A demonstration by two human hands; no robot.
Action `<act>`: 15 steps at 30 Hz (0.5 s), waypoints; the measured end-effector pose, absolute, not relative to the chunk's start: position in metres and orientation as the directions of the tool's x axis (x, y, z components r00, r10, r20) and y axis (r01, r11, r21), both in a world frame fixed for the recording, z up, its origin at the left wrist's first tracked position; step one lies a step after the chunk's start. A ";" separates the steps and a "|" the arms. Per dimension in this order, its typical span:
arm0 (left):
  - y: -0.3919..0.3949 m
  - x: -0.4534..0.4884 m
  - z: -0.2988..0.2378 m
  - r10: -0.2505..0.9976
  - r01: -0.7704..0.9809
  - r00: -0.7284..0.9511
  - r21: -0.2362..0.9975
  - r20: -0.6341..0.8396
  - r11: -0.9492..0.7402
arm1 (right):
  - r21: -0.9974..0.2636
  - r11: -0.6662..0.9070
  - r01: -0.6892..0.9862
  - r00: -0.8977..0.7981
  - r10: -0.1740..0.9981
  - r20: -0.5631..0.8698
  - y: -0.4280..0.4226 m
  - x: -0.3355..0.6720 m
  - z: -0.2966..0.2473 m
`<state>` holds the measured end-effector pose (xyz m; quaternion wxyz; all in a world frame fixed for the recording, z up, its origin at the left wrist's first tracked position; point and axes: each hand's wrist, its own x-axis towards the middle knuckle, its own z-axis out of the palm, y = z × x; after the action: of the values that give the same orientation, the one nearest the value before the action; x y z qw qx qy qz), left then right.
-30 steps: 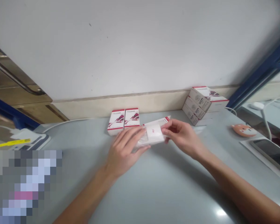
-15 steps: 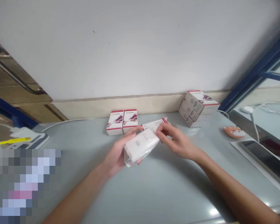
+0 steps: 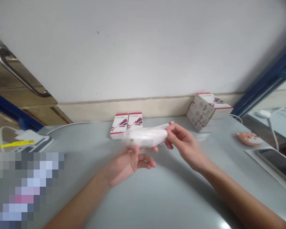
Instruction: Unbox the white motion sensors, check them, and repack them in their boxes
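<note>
Right hand: the white packet (image 3: 145, 137) is pinched at its right end between thumb and fingers, which are closed on it; the right hand (image 3: 187, 146) is angled in from the lower right.
Left hand: the left hand (image 3: 127, 163) is held palm up, its fingers curled just below the packet (contact cannot be told through the motion blur).
Packet: a smooth, rectangular white body is seen through glossy plastic film, blurred, held in the air above the table.
Flat carton: a thin white card carton with a red edge (image 3: 168, 125) is seen just behind the packet; whether it is touched by the right hand cannot be told.
Upright cartons: two white-and-red card cartons (image 3: 126, 126) are stood side by side against the skirting.
Stacked cartons: three similar boxes (image 3: 205, 109) are piled and tilted.
Table: a smooth grey top (image 3: 157, 197) is crossed by a thin white cable (image 3: 69, 124).
Right side: an orange animal-faced object (image 3: 249, 138) and a dark-screened tablet (image 3: 278, 162) are laid there.
</note>
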<state>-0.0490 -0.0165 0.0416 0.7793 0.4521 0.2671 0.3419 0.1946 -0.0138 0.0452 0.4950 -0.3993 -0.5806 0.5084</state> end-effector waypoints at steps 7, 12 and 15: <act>-0.016 -0.029 0.037 0.950 -0.409 0.241 0.867 -0.198 0.284 | -0.650 0.686 0.327 -0.306 0.728 0.614 -0.023 0.186 0.036; -0.020 -0.024 0.041 0.858 -0.336 0.256 0.791 -0.446 0.511 | -0.327 0.787 0.523 -0.450 0.581 0.678 -0.039 0.176 0.034; -0.017 -0.016 0.046 0.890 -0.339 0.181 0.823 -0.419 0.457 | -0.566 0.646 0.512 -0.282 0.749 0.600 -0.037 0.177 0.033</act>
<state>-0.0160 -0.0166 0.0459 0.7110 0.2917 0.4720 0.4320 0.1773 -0.0371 0.0334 0.4467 -0.3992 -0.7896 0.1326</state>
